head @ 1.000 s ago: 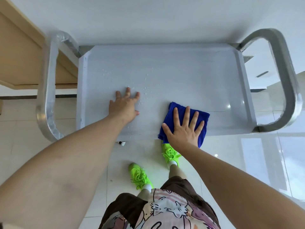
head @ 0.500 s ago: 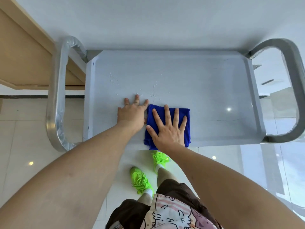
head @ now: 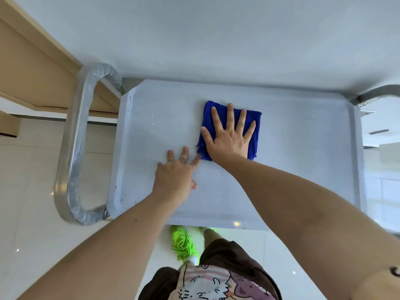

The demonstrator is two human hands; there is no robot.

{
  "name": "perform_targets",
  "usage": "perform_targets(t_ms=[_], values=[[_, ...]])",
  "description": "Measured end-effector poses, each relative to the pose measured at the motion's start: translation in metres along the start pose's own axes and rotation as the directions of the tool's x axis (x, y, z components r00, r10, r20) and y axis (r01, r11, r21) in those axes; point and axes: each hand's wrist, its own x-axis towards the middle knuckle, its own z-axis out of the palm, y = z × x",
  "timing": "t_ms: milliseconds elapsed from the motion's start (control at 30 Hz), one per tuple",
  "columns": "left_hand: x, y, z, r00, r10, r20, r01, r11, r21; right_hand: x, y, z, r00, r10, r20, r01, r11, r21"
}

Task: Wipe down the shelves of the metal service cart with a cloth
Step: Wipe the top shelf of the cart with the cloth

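On cart shelf [head: 292, 169], blue cloth [head: 208, 115] under flat right hand [head: 229, 139]

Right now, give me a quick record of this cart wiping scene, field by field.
surface: top shelf of the metal cart
cloth: blue cloth, folded, flat on the shelf
right hand: right hand spread flat, pressing the cloth
left hand: left hand flat on bare shelf beside the cloth
water droplets: water droplets left of the cloth

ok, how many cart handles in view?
2. Left handle, a full loop beside the top shelf; right handle, only its upper bend visible, the rest cut off by the frame edge.
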Motion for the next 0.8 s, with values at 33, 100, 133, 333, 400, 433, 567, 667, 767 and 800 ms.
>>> perform_targets(t_ms=[33, 100, 133, 333, 400, 433, 567, 667, 767, 800], values=[[0.001, 0.0, 0.0, 1.0, 0.001, 0.003, -0.001, 1.0, 0.003, 0.009, -0.001, -0.002, 1.0, -0.003, -0.003, 0.003, 1.0, -0.003], [0.002, -0.001, -0.001, 1.0, 0.001, 0.005, -0.001, 1.0, 0.001, 0.029, -0.005, -0.007, 1.0, -0.016, -0.012, 0.016, 1.0, -0.008], [0.002, -0.001, -0.001, 1.0, 0.0, 0.004, 0.0, 1.0, -0.005, 0.038, -0.007, -0.01, 1.0, -0.024, -0.016, 0.024, 1.0, -0.008], [-0.003, -0.001, 0.0, 1.0, -0.011, -0.009, 0.011, 0.999, -0.038, 0.056, -0.012, -0.016, 0.998, -0.055, -0.027, 0.054, 0.998, -0.032], [-0.004, 0.0, -0.002, 1.0, -0.013, -0.004, 0.012, 0.999, -0.052, 0.053, -0.011, -0.017, 0.998, -0.056, -0.015, 0.055, 0.998, -0.043], [-0.005, 0.0, -0.002, 1.0, -0.009, -0.004, 0.009, 0.999, -0.051, 0.05, -0.01, -0.018, 0.998, -0.057, -0.004, 0.057, 0.997, -0.045], [-0.01, -0.003, 0.003, 0.999, 0.028, -0.02, -0.028, 1.0, 0.005, 0.022, -0.006, -0.014, 0.998, -0.049, 0.025, 0.05, 0.998, -0.03], [-0.006, -0.007, 0.005, 0.999, 0.038, -0.024, -0.038, 0.999, 0.001, -0.016, -0.001, -0.004, 0.999, -0.03, 0.025, 0.031, 0.999, -0.033], [-0.006, -0.009, 0.007, 0.999, 0.048, -0.02, -0.048, 0.999, 0.024, -0.061, 0.0, 0.008, 0.999, 0.023, 0.04, -0.022, 1.0, -0.014], [-0.008, -0.01, 0.008, 0.999, 0.049, -0.024, -0.048, 0.998, 0.027, -0.077, -0.001, 0.012, 0.998, 0.04, 0.043, -0.04, 0.999, -0.006]])
